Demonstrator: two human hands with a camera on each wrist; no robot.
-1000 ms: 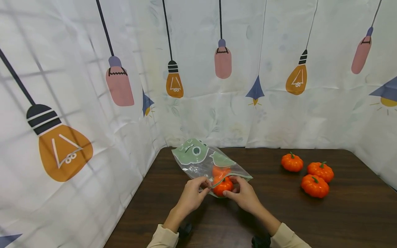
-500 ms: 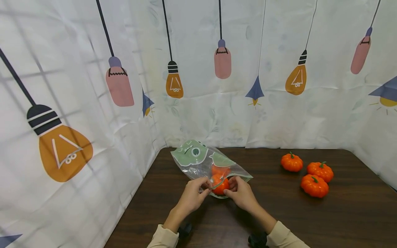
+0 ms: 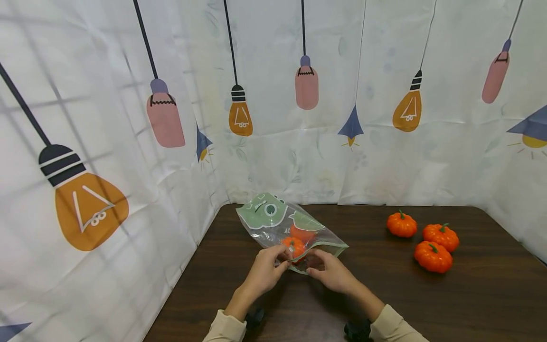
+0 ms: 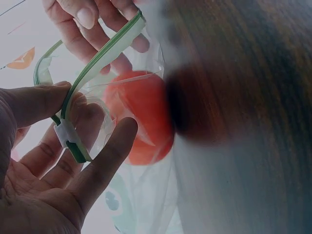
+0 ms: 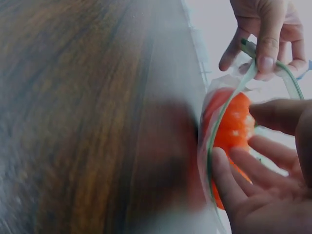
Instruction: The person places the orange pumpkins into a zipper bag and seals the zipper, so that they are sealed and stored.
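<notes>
A dark brown surface [image 3: 491, 304] fills the lower half of the head view, its far edge meeting a lamp-printed curtain [image 3: 273, 161] and its left edge slanting down to the lower left. The clear bag [image 3: 265, 211] lies near the far left corner, its printed top showing above the far edge; a broad stretch of dark wood separates it from three orange pumpkins [image 3: 433, 257] grouped at the right of the frame, green stems upward.

The bag sits just beyond the hands at lower centre. The left hand [image 3: 266, 267] pinches the green strip [image 4: 102, 53] of the mouth between thumb and fingers, just beside a white slider [image 4: 66, 132]. The right hand [image 3: 331, 271] is loose — fingers gently bent and spread at the gaping mouth, thumb apart, grasping nothing. Whether its fingertips touch the front bagged pumpkin [image 3: 293, 245] I cannot tell.

The bag's long axis slants from upper left to lower right. Its end with the green dinosaur print points to the upper left, while the mouth faces the hands. Inside, the front pumpkin lies close to the opening — the rear bagged pumpkin [image 3: 302, 232] just behind it, slightly up and right.
</notes>
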